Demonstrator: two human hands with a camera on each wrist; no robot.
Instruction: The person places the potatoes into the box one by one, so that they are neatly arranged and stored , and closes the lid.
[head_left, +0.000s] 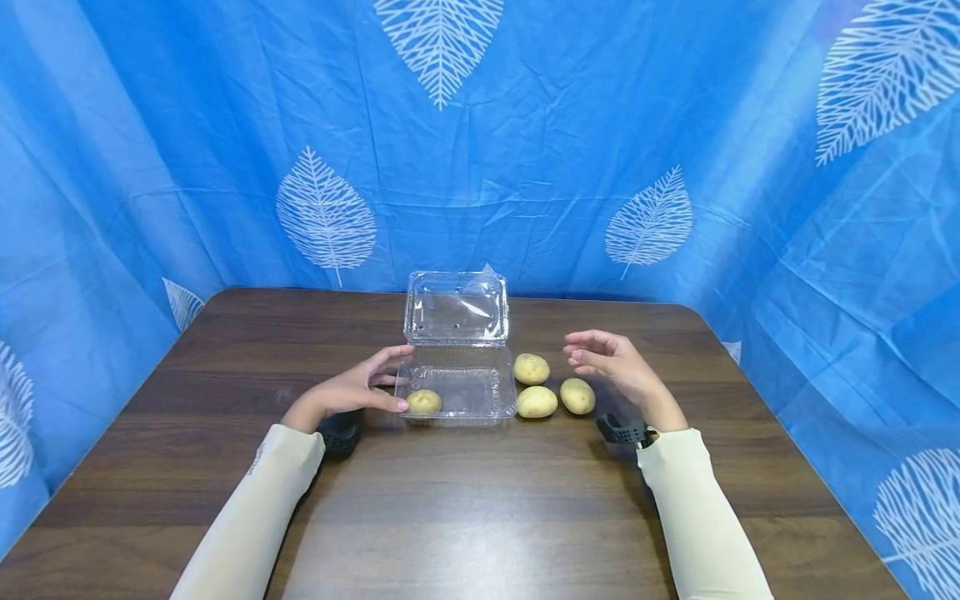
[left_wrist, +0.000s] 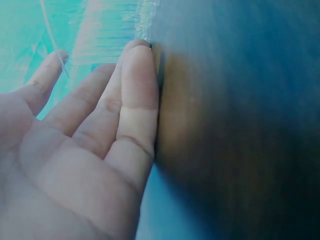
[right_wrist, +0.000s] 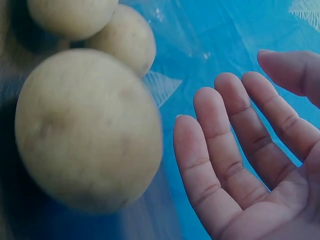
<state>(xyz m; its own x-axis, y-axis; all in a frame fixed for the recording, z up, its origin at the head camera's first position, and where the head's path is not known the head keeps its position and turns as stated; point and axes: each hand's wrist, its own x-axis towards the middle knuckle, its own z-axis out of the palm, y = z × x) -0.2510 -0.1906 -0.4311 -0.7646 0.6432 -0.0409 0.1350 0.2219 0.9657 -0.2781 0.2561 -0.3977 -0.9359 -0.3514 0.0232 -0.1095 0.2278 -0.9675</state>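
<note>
A clear plastic clamshell box [head_left: 468, 400] stands on the table with its lid [head_left: 457, 308] raised at the back. One potato [head_left: 424, 402] sits in the box's front left corner. My left hand [head_left: 356, 385] is at the box's left side, thumb by the front corner and fingers, fairly straight, along the side and rear corner. Three more potatoes lie just right of the box: a rear one [head_left: 532, 368], a front one [head_left: 537, 402] and a right one [head_left: 577, 396]. Above and right of these hovers my right hand [head_left: 617, 364], fingers loosely bent, palm bare in the right wrist view.
The brown wooden table [head_left: 480, 500] has rounded far corners. Blue curtains [head_left: 480, 167] with white leaf prints hang behind it and along both sides. A black strap [head_left: 624, 430] is around the right wrist, and another device [head_left: 340, 435] is at the left wrist.
</note>
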